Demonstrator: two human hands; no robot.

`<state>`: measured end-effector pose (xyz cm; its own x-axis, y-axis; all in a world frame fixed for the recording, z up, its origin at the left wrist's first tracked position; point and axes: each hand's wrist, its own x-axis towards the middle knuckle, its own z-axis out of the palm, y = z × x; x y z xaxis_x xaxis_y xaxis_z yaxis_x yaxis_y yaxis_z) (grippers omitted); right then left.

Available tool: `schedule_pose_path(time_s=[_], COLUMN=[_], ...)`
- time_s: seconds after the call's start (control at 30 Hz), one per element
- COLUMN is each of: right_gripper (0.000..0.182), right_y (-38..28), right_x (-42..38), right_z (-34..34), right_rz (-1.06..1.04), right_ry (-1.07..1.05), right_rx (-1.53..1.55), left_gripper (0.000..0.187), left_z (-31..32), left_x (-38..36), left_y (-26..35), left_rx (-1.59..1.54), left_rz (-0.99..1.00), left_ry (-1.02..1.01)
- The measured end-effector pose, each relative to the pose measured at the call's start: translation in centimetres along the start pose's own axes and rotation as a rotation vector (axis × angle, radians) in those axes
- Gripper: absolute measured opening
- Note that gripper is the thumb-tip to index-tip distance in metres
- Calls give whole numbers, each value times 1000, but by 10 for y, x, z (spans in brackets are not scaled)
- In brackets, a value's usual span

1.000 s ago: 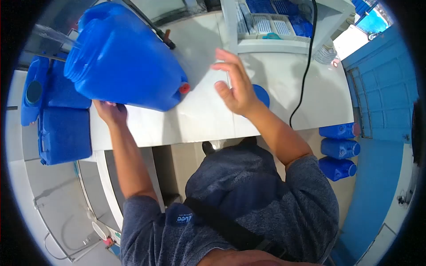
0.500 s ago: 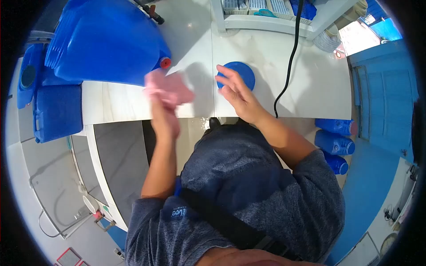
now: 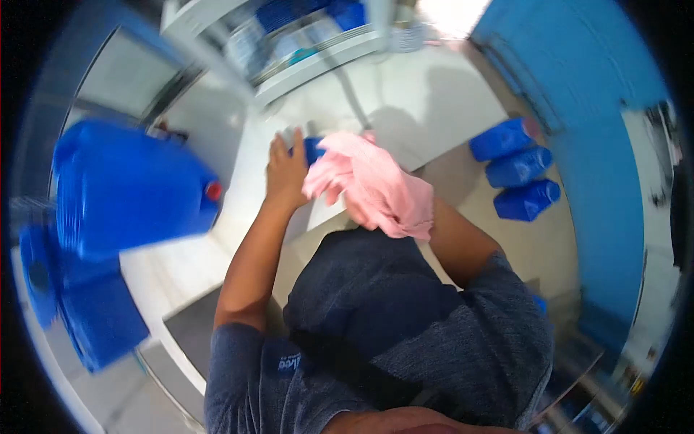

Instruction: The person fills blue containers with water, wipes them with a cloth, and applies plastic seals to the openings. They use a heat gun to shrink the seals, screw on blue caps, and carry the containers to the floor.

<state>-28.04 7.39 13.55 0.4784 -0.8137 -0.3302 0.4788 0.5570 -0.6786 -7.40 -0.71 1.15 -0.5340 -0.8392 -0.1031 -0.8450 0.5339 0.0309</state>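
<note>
A pink cloth (image 3: 387, 184) hangs over my right hand (image 3: 359, 210), which has its fingers mostly hidden beneath the folds and seems to hold it. To the left of the cloth, my left hand (image 3: 287, 170) has its fingers spread and holds nothing, beside a round blue object (image 3: 314, 150). That blue object sits on the white counter (image 3: 463, 101), partly hidden behind my left hand and the cloth. The picture is blurred by motion.
A large blue jerrycan (image 3: 137, 192) with a red cap stands at the left, with more blue containers (image 3: 101, 307) below it. A white rack (image 3: 318, 69) stands at the back, a black cable beside it. Several blue bottles (image 3: 522, 166) are on the floor at right.
The view has turned to the right. The pink cloth has passed from my left hand to my right, and my left hand has moved beside the round blue object.
</note>
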Motion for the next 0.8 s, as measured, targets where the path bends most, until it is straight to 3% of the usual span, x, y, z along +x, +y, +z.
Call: schedule_pose_path(time_s=[0.03, 0.13, 0.17, 0.2, 0.23, 0.27, 0.3, 0.37, 0.43, 0.47, 0.53, 0.6, 0.63, 0.7, 0.73, 0.8], right_gripper=[41, 26, 23, 24, 24, 26, 26, 22, 17, 15, 13, 12, 12, 15, 15, 26], right_y=[13, 27, 32, 39, 47, 51, 55, 61, 59, 55, 44, 27, 16, -12, -10, 3], right_x=[-15, -48, -54, -59, -64, -70, -68, -49, -18, -4, 14, 23, 23, 16, 24, 42], right_z=[-2, 9, 9, -2, -13, -13, -12, -9, -9, -9, -6, 5, 7, 13, 15, 20], right_rz=[-281, -464, -496, -565, -646, -650, -675, -806, -921, -970, -1022, -1543, -1542, -1314, -1312, -1150], right_ry=[40, 287, 321, 284, 257, 274, 340, 446, 492, 505, 517, 769, 768, 667, 663, 803], right_rx=[-164, -277, -355, -539, -715, -728, -732, -442, -155, -16, 104, -798, -814, -1377, -1388, -1686], left_gripper=[116, 116, 112, 111, 102, 91, 80, 70, 53, 53, 44, 55, 54, 54, 56, 58], left_z=[-6, -43, -7, -34, -68, -43, -49, -62, -66, -70, -77, -74, -72, -106, -126, -126], left_x=[5, 14, 20, 19, 11, 21, 28, 22, 8, 5, -8, -12, -12, -16, -16, -10], left_y=[-2, 19, -2, 15, 31, 1, -12, -18, -12, 1, 39, 65, 75, 94, 92, 74], left_rx=[-132, -272, -176, -272, -250, -258, -427, -578, -1395, -1399, -1831, -2140, -2285, -2437, -2478, -2517], left_rz=[-9, -61, 91, -102, -86, -17, -36, -33, -63, -45, 44, 85, 59, 31, -28, -81], left_ry=[-41, -202, -109, -152, -146, -60, -157, -269, -201, -207, -80, -97, -80, -61, 49, 154])
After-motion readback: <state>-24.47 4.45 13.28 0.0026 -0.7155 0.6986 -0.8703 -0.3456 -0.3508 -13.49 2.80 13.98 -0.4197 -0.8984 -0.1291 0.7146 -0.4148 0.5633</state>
